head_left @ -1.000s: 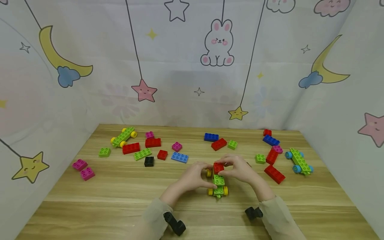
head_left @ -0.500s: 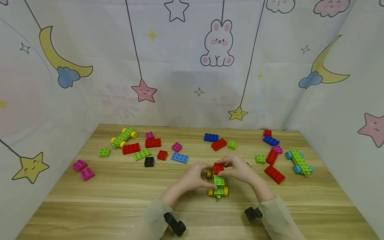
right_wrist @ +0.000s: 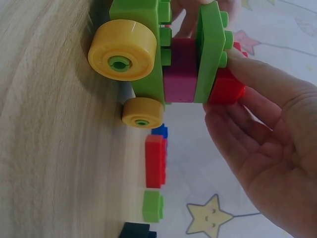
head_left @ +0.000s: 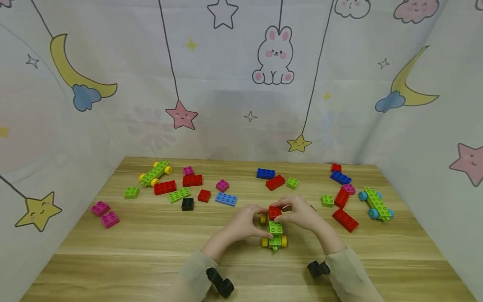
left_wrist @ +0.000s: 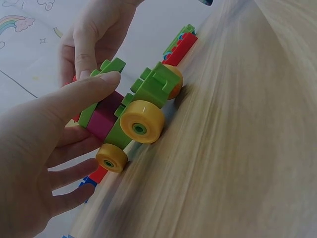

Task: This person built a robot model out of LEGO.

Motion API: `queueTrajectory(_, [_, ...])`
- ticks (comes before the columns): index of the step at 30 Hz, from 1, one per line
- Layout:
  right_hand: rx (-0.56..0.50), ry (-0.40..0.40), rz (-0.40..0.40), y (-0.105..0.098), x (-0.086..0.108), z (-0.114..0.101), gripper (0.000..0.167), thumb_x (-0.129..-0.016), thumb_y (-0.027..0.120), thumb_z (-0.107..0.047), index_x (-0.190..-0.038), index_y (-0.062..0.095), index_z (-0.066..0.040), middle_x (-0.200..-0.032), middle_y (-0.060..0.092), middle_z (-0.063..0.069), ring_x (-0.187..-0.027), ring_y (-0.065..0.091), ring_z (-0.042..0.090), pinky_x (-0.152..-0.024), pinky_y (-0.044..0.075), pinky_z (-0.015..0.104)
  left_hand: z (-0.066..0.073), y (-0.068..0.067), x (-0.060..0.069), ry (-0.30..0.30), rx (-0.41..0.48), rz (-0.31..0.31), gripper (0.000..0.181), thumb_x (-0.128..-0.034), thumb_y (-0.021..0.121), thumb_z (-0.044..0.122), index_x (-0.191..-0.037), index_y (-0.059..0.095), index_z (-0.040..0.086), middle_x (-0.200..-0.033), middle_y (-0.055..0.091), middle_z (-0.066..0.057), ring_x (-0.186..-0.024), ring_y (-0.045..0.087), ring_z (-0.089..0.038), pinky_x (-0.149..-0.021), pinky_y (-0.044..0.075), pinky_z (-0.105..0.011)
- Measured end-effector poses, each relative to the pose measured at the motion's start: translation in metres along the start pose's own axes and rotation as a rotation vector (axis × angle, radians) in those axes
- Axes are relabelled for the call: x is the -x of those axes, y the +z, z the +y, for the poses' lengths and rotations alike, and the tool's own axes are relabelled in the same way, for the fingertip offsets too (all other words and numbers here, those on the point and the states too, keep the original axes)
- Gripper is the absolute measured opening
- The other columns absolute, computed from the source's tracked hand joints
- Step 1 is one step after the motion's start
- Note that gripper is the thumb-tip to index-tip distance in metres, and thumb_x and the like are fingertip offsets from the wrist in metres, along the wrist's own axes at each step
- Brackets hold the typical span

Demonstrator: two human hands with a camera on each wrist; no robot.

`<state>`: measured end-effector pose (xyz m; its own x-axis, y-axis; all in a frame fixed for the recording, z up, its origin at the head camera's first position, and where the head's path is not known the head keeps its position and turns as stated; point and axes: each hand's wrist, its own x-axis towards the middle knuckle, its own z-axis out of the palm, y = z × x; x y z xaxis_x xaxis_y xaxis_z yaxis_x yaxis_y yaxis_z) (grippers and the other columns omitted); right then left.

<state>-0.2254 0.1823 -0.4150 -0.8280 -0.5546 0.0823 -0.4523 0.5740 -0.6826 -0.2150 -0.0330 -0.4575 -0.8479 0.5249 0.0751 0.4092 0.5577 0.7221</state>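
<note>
A small toy car (head_left: 275,230) stands on its wheels just below and right of the frame's centre, between two bare hands. Its green wheeled base (left_wrist: 152,91), with yellow wheels (left_wrist: 143,115), carries a magenta brick (right_wrist: 180,74); above that lies a green plate (right_wrist: 207,59), overhanging toward the bottom of the head view, and a red brick (head_left: 274,212) tops the far end.

The right hand (head_left: 300,212) pinches the red brick between thumb and fingers, probably to square it on the studs; whether it is fully seated cannot be told. The left hand (head_left: 245,221) grips the green plate, thumb on the near end and fingers toward the far end, seemingly so that the car does not roll or tip under the other hand.

Around them, loose bricks lie scattered on the wooden surface (head_left: 151,251), perhaps kept back to leave working room: a light blue brick (head_left: 226,199) and a black brick (head_left: 188,204) left of centre, magenta pairs at far left. A blue-wheeled base (head_left: 377,203) sits at right, a second yellow-wheeled base (head_left: 155,172) at the surface's upper left. Behind hangs a pale cloth (head_left: 226,96) printed with a bunny, moons and stars.
</note>
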Motion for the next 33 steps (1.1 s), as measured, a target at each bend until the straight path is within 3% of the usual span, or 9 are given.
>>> queueTrajectory(33, [-0.069, 0.062, 0.029, 0.0027, -0.0012, 0.0023, 0.032, -0.081, 0.079, -0.012, -0.110, 0.072, 0.000, -0.104, 0.071, 0.011, -0.096, 0.064, 0.023, -0.088, 0.056, 0.042, 0.0034, -0.0015, 0.0024, -0.045, 0.037, -0.014, 0.070, -0.0720, 0.086, 0.042, -0.130, 0.063, 0.008, -0.127, 0.064, -0.005, -0.122, 0.055, -0.025, -0.105, 0.045, -0.046])
